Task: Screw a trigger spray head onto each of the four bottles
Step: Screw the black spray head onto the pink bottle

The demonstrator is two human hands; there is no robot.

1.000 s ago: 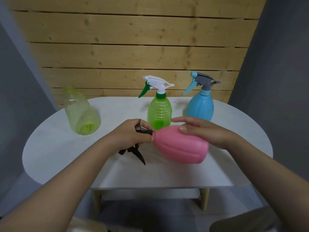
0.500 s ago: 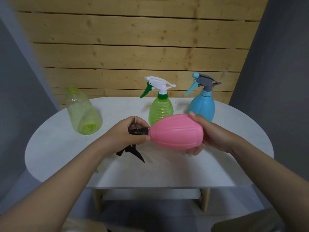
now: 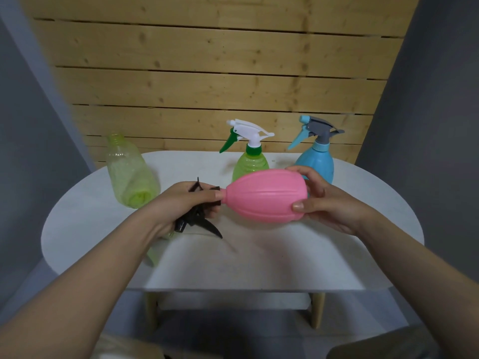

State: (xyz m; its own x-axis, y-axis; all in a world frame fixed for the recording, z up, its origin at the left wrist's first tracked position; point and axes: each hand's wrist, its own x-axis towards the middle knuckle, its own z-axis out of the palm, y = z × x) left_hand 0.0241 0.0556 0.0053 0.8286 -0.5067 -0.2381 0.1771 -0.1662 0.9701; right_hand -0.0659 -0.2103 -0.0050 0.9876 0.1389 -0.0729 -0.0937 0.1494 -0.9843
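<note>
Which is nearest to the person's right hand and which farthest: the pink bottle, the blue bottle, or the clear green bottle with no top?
1. Pink bottle: held in the right hand.
2. Blue bottle: standing just behind that hand.
3. Capless green bottle: far left of the table, beyond the left hand.

White table (image 3: 259, 260) bears three bottles: clear-green (image 3: 131, 174), green (image 3: 250, 164), blue (image 3: 317, 163).

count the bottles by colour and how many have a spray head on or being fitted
green: 2, the headless bottle and one with a white head
blue: 1, grey head on
pink: 1, black head at its neck
total: 4 bottles, 3 heads
</note>
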